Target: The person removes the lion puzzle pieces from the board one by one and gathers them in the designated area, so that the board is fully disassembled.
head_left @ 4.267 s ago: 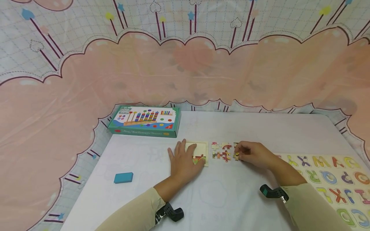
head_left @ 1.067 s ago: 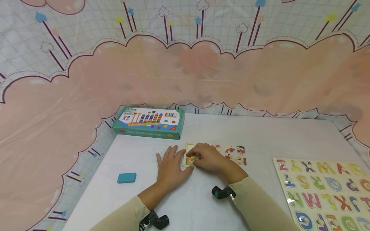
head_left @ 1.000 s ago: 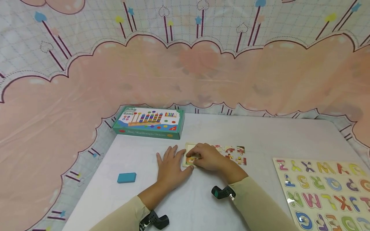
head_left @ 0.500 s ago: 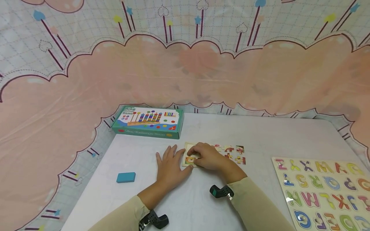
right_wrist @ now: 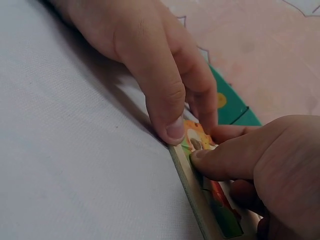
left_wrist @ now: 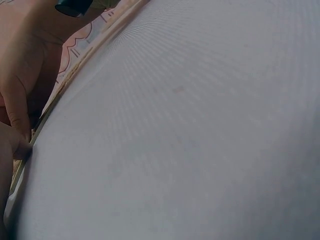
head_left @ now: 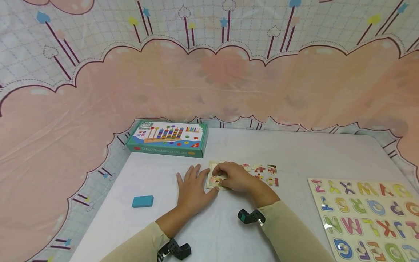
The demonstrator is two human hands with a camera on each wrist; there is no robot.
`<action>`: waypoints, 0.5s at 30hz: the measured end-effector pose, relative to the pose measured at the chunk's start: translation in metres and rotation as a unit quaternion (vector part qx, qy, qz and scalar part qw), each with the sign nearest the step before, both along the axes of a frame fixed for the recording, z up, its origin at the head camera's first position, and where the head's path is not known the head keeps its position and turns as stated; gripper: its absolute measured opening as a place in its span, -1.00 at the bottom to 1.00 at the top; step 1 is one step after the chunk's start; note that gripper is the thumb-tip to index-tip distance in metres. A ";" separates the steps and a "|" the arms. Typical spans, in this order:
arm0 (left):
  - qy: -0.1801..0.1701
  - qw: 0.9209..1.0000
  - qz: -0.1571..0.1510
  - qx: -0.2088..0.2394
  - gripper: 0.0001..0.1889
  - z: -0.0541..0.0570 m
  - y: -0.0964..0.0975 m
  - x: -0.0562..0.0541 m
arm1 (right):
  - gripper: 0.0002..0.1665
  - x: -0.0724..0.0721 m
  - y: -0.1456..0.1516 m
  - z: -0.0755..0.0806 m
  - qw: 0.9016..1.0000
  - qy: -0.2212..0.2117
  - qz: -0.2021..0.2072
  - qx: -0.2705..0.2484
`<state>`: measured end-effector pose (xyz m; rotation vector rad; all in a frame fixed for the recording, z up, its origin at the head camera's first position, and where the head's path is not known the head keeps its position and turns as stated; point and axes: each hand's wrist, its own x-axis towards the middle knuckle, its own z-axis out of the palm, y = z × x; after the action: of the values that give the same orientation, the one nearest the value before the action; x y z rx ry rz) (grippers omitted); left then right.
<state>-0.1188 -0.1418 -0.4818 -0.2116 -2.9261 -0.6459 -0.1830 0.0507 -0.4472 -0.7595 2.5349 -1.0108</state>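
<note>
In the head view a small wooden puzzle tray (head_left: 212, 164) lies mid-table, partly covered by my right hand. My left hand (head_left: 194, 189) spreads beside its left side, with thumb and index finger touching the edge. My right hand (head_left: 236, 178) reaches over the tray, thumb and fingers pinching an orange-and-yellow puzzle piece (head_left: 215, 181) at the near left corner. The right wrist view shows the right thumb (right_wrist: 202, 156) on the piece (right_wrist: 192, 132) and the left thumb (right_wrist: 174, 129) at the tray corner. Several loose puzzle pieces (head_left: 271, 169) lie to the right, some behind the right hand.
A green Ring Challenge Game box (head_left: 167, 139) stands at the back left. A blue block (head_left: 142, 201) lies left of my left hand. At the right is an alphabet board (head_left: 355, 214) with colourful letters. Beyond the table hangs a printed cloth (head_left: 229, 91).
Over about four seconds, my right hand moved left from the loose pieces to the tray, and my left hand slid to its left side. Lately only the pinched piece's look changed slightly.
</note>
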 end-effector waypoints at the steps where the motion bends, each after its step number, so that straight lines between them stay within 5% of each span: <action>1: 0.001 1.000 0.000 0.001 -0.26 0.000 0.000 0.000 | -0.65 0.000 0.000 -0.001 1.000 0.003 0.000 -0.005; 15: 0.013 1.000 -0.002 0.000 -0.28 0.000 0.002 0.000 | -0.60 0.006 -0.001 -0.005 0.999 0.012 -0.022 -0.022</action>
<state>-0.1185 -0.1399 -0.4814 -0.2236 -2.9017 -0.6398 -0.1766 0.0494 -0.4525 -0.7349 2.5683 -1.0827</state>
